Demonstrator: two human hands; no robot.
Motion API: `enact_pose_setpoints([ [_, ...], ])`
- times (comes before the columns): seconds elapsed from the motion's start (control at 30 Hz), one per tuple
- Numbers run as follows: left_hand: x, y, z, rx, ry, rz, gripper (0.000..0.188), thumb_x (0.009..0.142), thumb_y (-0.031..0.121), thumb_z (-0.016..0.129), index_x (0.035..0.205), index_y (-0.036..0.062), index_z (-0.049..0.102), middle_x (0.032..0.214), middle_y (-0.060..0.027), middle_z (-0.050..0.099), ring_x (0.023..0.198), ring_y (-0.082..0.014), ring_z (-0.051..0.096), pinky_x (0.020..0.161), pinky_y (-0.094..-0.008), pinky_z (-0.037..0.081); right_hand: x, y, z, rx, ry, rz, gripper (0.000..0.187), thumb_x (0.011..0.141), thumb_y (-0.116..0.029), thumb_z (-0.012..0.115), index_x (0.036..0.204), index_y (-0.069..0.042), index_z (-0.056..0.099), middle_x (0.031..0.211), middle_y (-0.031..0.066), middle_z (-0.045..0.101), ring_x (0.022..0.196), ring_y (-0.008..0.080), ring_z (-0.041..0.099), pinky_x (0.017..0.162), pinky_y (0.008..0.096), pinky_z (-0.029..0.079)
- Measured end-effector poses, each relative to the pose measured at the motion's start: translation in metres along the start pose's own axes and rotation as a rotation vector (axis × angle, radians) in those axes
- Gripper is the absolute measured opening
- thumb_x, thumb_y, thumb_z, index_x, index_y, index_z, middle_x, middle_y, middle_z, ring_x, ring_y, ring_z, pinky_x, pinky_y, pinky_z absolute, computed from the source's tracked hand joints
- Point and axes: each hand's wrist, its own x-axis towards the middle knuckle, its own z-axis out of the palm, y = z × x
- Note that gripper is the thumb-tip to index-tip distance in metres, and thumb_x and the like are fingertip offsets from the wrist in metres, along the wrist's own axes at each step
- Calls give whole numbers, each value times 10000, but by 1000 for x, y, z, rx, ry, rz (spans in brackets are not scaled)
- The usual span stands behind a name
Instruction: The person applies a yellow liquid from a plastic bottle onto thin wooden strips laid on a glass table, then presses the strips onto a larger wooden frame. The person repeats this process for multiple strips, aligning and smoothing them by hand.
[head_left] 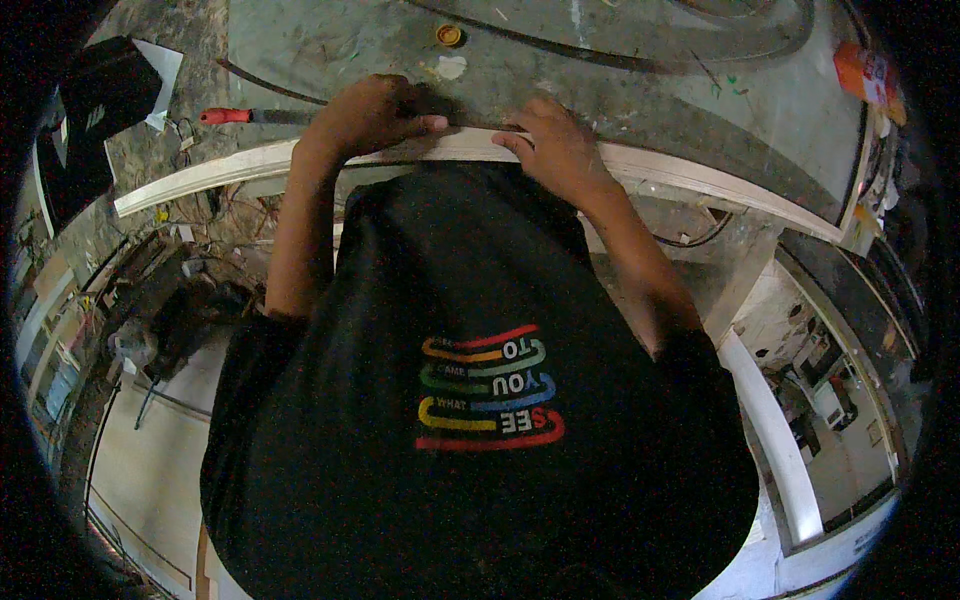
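A long pale strip [230, 176], perhaps wood moulding, runs along the front edge of the workbench, close to my body. On its left part is my left hand [378, 112], fingers bent and thumb pointing right along the strip's far edge. My right hand [556, 145] grips the strip a short way to the right, thumb on the near side and fingers over the far side. A gap with bare strip lies between the two thumbs. The left fingertips are partly hidden. Behind my left wrist lies a red-handled tool [228, 116] with a dark shaft, perhaps a file.
On the grey, stained workbench [680, 110] lie a small yellow round cap [448, 36] and a thin dark strip [265, 83]. Another dark band [560, 47] curves across the far side. An orange-red packet [866, 78] sits far right, a black box-like object [110, 88] far left.
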Motion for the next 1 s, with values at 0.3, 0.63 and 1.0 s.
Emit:
enact_pose_setpoints([
  [0.3,-10,3,7,24,34,-1,536,862,585,705,1095,105,760,1051,-177,705,1007,-387,678,872,-467,541,0,6,1,-9,49,-68,339,951,-388,679,1071,-76,730,1003,127,618,1006,341,630,884,442,518],
  [0.63,-29,9,10,-7,62,-30,410,880,423,725,1188,154,737,1133,-127,720,1026,-374,668,898,-465,534,-25,28,-1,-200,129,-196,539,915,-464,714,1328,-128,630,1227,137,647,1201,383,580,1021,521,452],
  [1.0,-33,26,-2,-85,72,-73,363,877,337,763,1187,150,746,1056,-163,725,966,-369,695,852,-448,542,-118,166,-69,-450,-22,84,696,752,-439,836,1304,-92,590,1206,173,633,1172,385,583,1044,500,417],
])
